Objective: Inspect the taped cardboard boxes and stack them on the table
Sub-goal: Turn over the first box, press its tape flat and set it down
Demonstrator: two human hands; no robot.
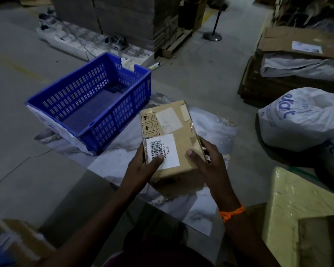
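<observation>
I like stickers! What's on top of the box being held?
On the cardboard box: a white barcode label, a plain white label and printed handling symbols. The left hand hides part of the barcode under its thumb.

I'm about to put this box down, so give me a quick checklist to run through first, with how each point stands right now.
1. Two-handed grip: the left hand and right hand hold the box from either side: ok.
2. Readable label: it faces up, with a thumb over one corner: ok.
3. Sealed tape along the right edge: it looks wrinkled: cannot tell.
4. Underside inspected: hidden: cannot tell.
5. Landing spot: bare sheet shows beyond the box: ok.
6. Path past the crate: it stands apart to the left: ok.
</observation>
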